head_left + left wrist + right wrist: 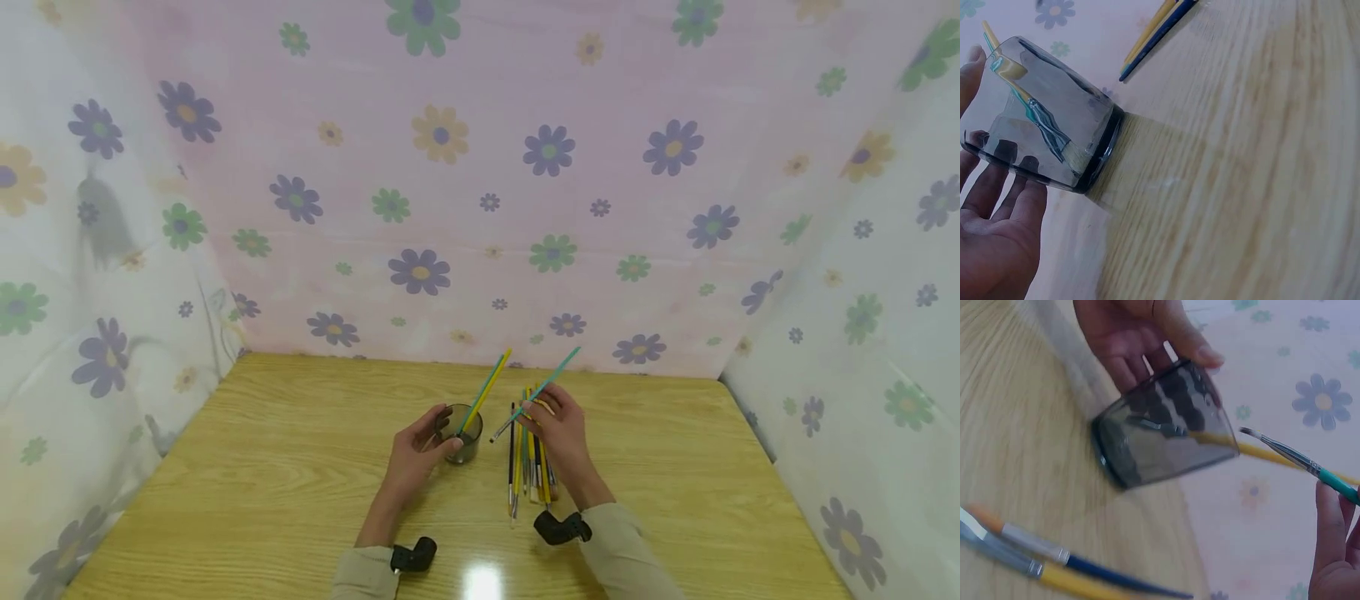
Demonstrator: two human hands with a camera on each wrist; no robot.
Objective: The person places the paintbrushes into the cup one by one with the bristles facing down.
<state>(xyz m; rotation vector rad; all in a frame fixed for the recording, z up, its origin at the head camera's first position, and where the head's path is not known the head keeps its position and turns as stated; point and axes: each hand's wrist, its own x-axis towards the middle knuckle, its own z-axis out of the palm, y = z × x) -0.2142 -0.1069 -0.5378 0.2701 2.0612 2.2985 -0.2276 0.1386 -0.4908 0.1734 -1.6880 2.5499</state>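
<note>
Two grips: left hand (412,457), fingers curled round smoky, see-through cup (1060,103); right hand (564,432), fingers pinching slim teal brush (561,368), metal-ferruled; bench (300,467) wood-grained

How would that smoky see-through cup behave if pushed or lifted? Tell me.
The cup looks smooth and glossy, so it may be slippery. Its flat base suggests a low push would probably slide it, though the long brushes leaning past its rim might help it tip if pushed high. Being round, it could roll once knocked over.
</note>
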